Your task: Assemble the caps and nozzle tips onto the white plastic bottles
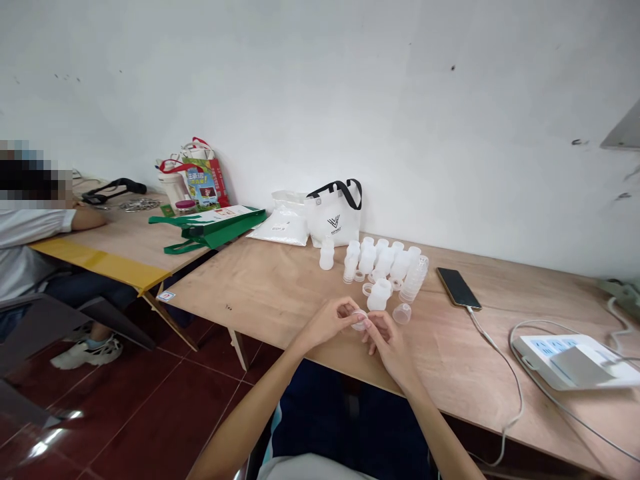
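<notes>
My left hand (333, 321) and my right hand (385, 337) meet near the table's front edge, their fingers closed round a small whitish plastic ring (359, 318). Fingers hide part of that ring. Just beyond them an open, translucent white plastic bottle (379, 295) stands upright. To its right lies a clear dome cap (401, 313). Farther back, several similar bottles (367, 256) stand in a group, with loose rings (359, 275) among them. A nested stack of clear caps (414, 280) leans at the group's right side. One bottle (327, 254) stands apart on the left.
A white tote bag (334, 217) and a white plastic packet (284, 223) rest by the wall. On the right are a cabled phone (459, 288) and a white box (575, 363). A green bag (215, 229) lies leftward; another person (30, 233) sits at the neighbouring table.
</notes>
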Tool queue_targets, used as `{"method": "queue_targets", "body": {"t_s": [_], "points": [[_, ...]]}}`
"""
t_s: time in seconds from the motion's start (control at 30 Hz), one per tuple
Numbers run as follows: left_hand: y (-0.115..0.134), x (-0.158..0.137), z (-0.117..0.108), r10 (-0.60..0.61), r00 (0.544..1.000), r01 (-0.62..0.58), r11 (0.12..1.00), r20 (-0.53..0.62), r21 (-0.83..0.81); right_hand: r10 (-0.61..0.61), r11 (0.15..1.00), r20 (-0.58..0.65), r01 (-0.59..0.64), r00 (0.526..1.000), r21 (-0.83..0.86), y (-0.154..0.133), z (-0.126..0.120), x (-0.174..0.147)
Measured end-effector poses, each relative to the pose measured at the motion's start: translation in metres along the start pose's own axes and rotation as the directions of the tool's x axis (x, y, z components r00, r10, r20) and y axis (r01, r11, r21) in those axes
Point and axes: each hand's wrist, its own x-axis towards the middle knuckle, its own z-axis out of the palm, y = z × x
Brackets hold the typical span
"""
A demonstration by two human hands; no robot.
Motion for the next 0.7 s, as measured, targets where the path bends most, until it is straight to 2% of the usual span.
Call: {"method": "queue_targets", "body": {"t_s": [0.1,0.2,0.27,0.37,0.43,0.53,0.7], "points": [[-0.002,-0.001,0.004,0.008,1.0,-0.007,0.994,0.008,-0.105,-0.004,0.999,0.018,0.004,1.0,0.035,-0.002,0.0,0.0],[-0.001,-0.002,0.009,0.013,1.0,-0.012,0.992,0.003,-0.127,-0.01,0.998,0.018,0.009,1.0,0.059,-0.003,0.001,-0.001],[0.001,-0.002,0.009,-0.004,0.999,0.006,0.996,0.033,-0.085,-0.015,0.999,0.016,0.014,1.0,0.049,-0.004,0.001,-0.001],[0.002,-0.004,0.008,-0.028,0.998,0.024,0.998,0.059,0.065,-0.018,1.0,0.011,0.018,1.0,-0.003,-0.006,0.002,-0.002],[0.001,-0.004,0.009,-0.02,1.0,0.017,0.987,0.017,0.157,-0.024,0.999,0.01,0.024,1.0,-0.036,-0.006,0.001,-0.002],[-0.004,-0.003,0.018,0.008,0.998,0.005,0.979,-0.06,0.202,-0.04,0.997,-0.014,0.038,0.999,-0.074,-0.006,-0.001,-0.002],[-0.013,-0.002,0.031,-0.005,0.997,0.024,0.972,-0.081,0.232,-0.084,0.981,-0.062,0.071,0.995,-0.183,-0.001,-0.006,0.0]]}}
